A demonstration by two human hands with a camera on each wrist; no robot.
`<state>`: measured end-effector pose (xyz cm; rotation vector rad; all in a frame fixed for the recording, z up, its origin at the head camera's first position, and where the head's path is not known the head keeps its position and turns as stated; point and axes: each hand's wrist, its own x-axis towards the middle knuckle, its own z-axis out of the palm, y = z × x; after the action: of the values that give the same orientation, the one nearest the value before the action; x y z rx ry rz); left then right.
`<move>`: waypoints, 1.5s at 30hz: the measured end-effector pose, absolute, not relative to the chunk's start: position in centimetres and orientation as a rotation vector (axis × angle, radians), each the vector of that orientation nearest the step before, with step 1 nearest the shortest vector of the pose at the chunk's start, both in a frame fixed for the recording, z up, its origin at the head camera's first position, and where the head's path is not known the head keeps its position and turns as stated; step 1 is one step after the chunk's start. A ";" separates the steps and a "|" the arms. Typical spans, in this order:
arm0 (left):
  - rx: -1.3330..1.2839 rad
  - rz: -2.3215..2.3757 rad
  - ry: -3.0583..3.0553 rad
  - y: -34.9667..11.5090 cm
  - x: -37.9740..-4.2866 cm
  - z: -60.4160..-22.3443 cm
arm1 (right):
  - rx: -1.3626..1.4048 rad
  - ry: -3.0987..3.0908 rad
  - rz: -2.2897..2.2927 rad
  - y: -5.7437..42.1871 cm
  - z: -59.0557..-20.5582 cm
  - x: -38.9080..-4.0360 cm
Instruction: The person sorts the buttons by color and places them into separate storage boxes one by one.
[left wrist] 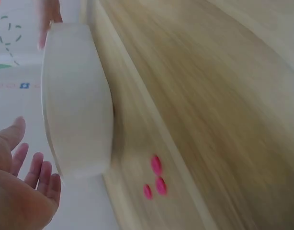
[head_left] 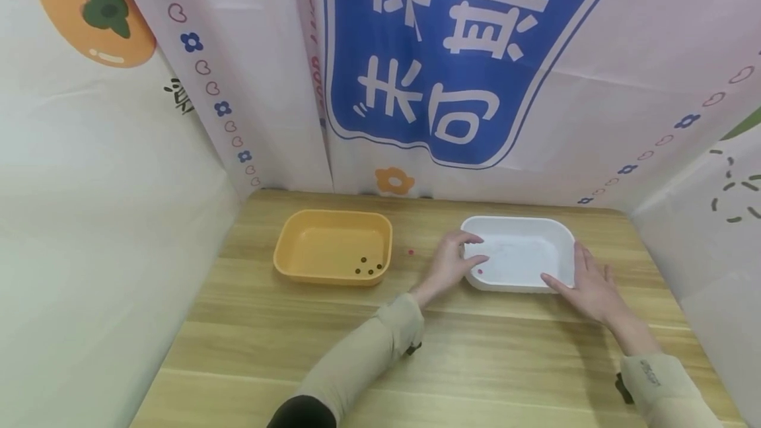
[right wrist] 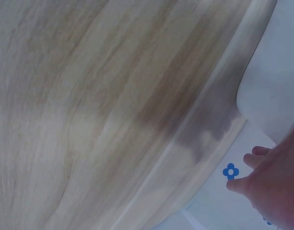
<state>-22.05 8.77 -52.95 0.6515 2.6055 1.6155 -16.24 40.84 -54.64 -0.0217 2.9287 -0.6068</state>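
Observation:
A white plastic tray (head_left: 518,286) stands at the right of the wooden table, with a hand at each end. At its left end is my left hand (head_left: 447,264), thumb and fingers spread around the rim; in the left wrist view its fingers (left wrist: 38,172) are loosely curved beside the wall and enclose nothing. My right hand (head_left: 594,288) lies along the right end, fingers fairly straight, thumb over the front corner. One small pink piece (head_left: 480,271) shows inside the tray. Several pink pieces (left wrist: 156,165) lie on the table near its left end.
A yellow tray (head_left: 324,279) stands to the left, with several small dark round pieces (head_left: 364,259) in its front right corner. Between the trays a pink piece (head_left: 411,252) lies on the table (head_left: 452,362). Printed cloth (head_left: 261,84) hangs behind and at both sides.

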 end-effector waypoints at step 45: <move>0.339 0.342 3.058 2.5 -24.4 -56.5 | -0.032 2.909 -0.610 40.8 -54.6 -16.4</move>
<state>-24.42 2.50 -56.53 0.3390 3.0580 0.3418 -16.40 40.81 -54.58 -0.0323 2.9090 -0.6096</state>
